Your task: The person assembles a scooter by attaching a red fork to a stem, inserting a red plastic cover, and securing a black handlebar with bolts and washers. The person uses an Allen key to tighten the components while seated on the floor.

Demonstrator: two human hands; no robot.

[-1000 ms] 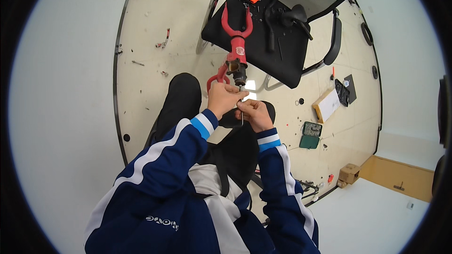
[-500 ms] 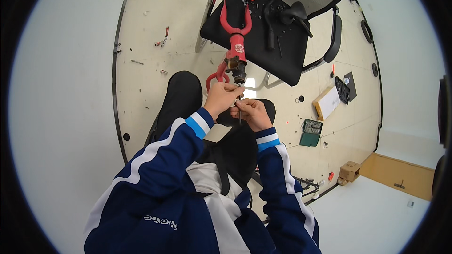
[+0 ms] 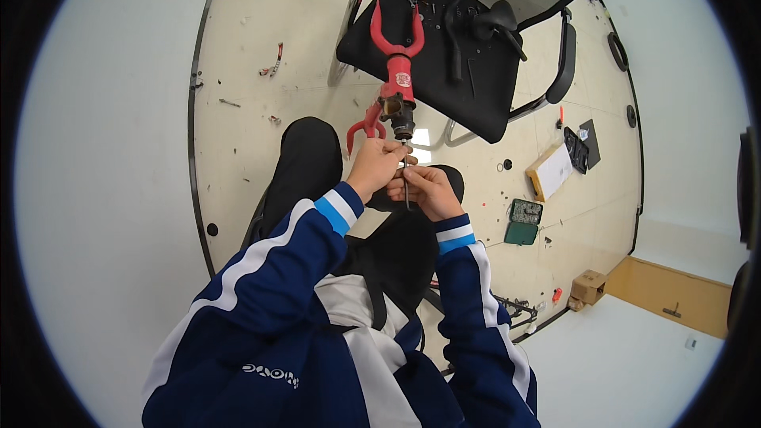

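Observation:
A red bicycle fork and frame part (image 3: 399,71) rests with its prongs over the chair seat, its dark metal tube end (image 3: 402,123) pointing toward me. Just below that end, my left hand (image 3: 376,168) is closed in a pinch around the small bolt area, and the fingers hide what they grip. Close beside it, my right hand (image 3: 430,191) pinches a thin dark rod, which looks like a hex key (image 3: 408,196). The rod runs up toward the tube's end. A second curved red prong (image 3: 367,131) shows left of the tube.
The black chair (image 3: 483,103) holds a black handlebar (image 3: 454,40), a saddle (image 3: 493,22) and small parts. Right on the floor are a green case (image 3: 523,223), a yellow-edged box (image 3: 549,170) and a black tool case (image 3: 576,150). A cardboard box (image 3: 588,287) stands farther right.
The lower end of the thin rod has swung slightly to the right with my right hand. My left hand has barely shifted, and the red part has stayed in place.

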